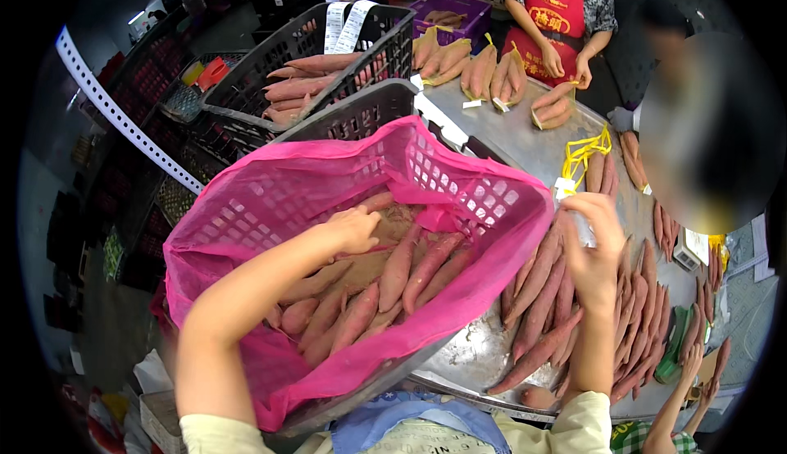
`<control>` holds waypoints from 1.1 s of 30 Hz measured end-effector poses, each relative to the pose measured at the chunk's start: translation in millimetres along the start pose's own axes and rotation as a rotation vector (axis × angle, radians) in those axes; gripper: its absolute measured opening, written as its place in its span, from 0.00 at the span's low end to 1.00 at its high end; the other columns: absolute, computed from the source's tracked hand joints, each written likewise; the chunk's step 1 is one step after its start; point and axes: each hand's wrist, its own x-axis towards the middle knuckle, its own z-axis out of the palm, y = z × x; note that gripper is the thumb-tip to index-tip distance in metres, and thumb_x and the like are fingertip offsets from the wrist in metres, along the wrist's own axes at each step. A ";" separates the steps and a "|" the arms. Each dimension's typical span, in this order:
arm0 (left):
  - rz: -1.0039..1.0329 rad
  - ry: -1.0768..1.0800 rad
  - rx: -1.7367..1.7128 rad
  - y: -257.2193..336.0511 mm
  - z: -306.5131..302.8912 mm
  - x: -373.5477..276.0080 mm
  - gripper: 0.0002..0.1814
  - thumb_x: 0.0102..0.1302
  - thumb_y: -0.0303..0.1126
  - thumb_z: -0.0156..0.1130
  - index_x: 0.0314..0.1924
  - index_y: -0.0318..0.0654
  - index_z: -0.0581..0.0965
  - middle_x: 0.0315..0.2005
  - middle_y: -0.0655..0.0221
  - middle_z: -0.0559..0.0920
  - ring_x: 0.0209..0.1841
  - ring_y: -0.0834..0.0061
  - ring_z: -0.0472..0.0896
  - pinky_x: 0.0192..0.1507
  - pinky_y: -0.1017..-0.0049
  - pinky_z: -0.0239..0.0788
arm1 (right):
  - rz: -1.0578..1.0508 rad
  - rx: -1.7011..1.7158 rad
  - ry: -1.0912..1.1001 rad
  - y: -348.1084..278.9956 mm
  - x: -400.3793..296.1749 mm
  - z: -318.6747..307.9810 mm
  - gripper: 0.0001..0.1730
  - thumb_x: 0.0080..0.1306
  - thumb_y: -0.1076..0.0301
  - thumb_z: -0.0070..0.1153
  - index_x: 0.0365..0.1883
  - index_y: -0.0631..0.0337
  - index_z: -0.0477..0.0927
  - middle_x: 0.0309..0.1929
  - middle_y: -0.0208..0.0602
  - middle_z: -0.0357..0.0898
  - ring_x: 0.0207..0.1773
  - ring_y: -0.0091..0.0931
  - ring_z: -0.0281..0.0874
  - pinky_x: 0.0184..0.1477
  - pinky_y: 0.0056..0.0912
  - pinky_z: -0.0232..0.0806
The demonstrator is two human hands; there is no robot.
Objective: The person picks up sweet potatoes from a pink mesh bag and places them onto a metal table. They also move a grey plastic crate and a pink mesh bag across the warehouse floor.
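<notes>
A black plastic crate [375, 386] lined with a pink mesh bag [492, 269] stands tilted before me. Soil-dusted sweet potatoes [396, 272] lie inside it. My left hand [355, 229] reaches into the crate with bent fingers, right beside a sweet potato [377, 201] at the far side; whether it grips that one is hidden. Over the metal table to the right, my right hand [593, 242] is raised and blurred, its fingers apart and nothing seen in them. Below it, a heap of sweet potatoes [541, 297] spreads along the crate's side.
Another black crate [246, 116] of sweet potatoes has label strips [347, 27] over its rim. Netted bundles [479, 73] and yellow mesh bags [587, 150] lie on the metal table [516, 134]. A person in a red apron [556, 24] handles a bundle. A scale [690, 248] and other workers are at right.
</notes>
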 end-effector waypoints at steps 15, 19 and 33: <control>-0.252 0.035 -0.404 -6.2 52.5 58.3 0.30 0.60 0.31 0.47 0.63 0.46 0.57 0.45 0.37 0.74 0.35 0.45 0.81 0.37 0.56 0.75 | 0.118 0.048 -0.692 -18.1 19.0 103.0 0.09 0.59 0.66 0.56 0.35 0.60 0.78 0.29 0.42 0.79 0.33 0.40 0.79 0.34 0.41 0.70; -0.104 0.000 -0.618 17.9 100.3 21.3 0.33 0.65 0.44 0.47 0.69 0.54 0.52 0.57 0.36 0.64 0.55 0.43 0.71 0.56 0.50 0.64 | 0.134 0.034 -0.804 -23.1 25.2 98.4 0.11 0.59 0.65 0.58 0.38 0.60 0.78 0.30 0.42 0.80 0.33 0.38 0.80 0.35 0.38 0.70; -0.396 -0.071 -0.426 59.4 88.4 38.6 0.58 0.43 0.66 0.63 0.70 0.53 0.48 0.62 0.46 0.59 0.63 0.45 0.62 0.62 0.52 0.56 | 0.143 0.036 -0.793 0.5 3.6 101.9 0.13 0.60 0.62 0.55 0.35 0.64 0.75 0.30 0.51 0.79 0.38 0.46 0.78 0.40 0.49 0.69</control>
